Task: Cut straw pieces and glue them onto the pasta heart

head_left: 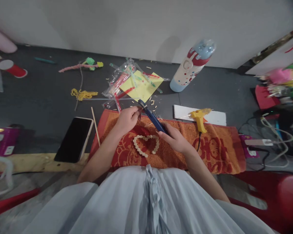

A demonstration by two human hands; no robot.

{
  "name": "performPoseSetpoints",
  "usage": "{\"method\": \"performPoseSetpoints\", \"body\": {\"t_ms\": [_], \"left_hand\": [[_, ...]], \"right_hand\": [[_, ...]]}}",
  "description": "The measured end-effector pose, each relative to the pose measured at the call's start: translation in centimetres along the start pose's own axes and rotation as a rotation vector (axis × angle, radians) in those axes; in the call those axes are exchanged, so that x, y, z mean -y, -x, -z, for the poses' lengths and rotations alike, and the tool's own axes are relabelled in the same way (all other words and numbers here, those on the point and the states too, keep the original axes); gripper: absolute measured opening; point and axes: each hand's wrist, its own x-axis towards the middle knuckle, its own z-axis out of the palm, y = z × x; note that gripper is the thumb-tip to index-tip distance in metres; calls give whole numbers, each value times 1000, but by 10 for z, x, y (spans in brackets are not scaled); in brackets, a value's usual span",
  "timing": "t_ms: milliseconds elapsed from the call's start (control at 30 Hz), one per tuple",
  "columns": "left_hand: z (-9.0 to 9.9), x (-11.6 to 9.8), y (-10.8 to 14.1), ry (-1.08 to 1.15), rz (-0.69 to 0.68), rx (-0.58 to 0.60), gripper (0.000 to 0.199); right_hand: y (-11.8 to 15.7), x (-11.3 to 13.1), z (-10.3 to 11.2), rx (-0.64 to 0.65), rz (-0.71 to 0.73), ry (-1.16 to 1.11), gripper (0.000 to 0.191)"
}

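My right hand [173, 138] is wrapped round the lower end of blue-handled pliers [154, 119], which slant up and left over the towel. Beside their dark metal head, my left hand [129, 118] is closed in a pinch; whatever its fingertips hold is too small to make out. An outline of a heart [138, 149] made from small pale pieces lies on the orange and red towel [215, 152], below the pliers. Short pale stick bits [153, 102] are scattered on the dark table just beyond my hands.
A yellow paper sheet [143, 85] and clear plastic wrappers [117, 83] lie ahead. To the right are a bottle [191, 68] and a yellow glue gun [200, 118] on a white strip [218, 118]. A phone [74, 139], thin stick [95, 126] and yellow yarn [84, 94] lie left.
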Motion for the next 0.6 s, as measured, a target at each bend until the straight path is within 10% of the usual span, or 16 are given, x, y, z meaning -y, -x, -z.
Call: {"method": "performPoseSetpoints", "body": {"t_ms": [333, 500, 600], "left_hand": [[0, -2, 1, -120, 9, -39, 27], [-6, -16, 11, -363, -131, -349, 23], [-15, -21, 17, -301, -138, -206, 29]], "right_hand": [[-1, 2, -8, -46, -23, -23, 40], [-6, -1, -15, -178, -80, -90, 46], [-8, 1, -17, -224, -70, -130, 43]]}}
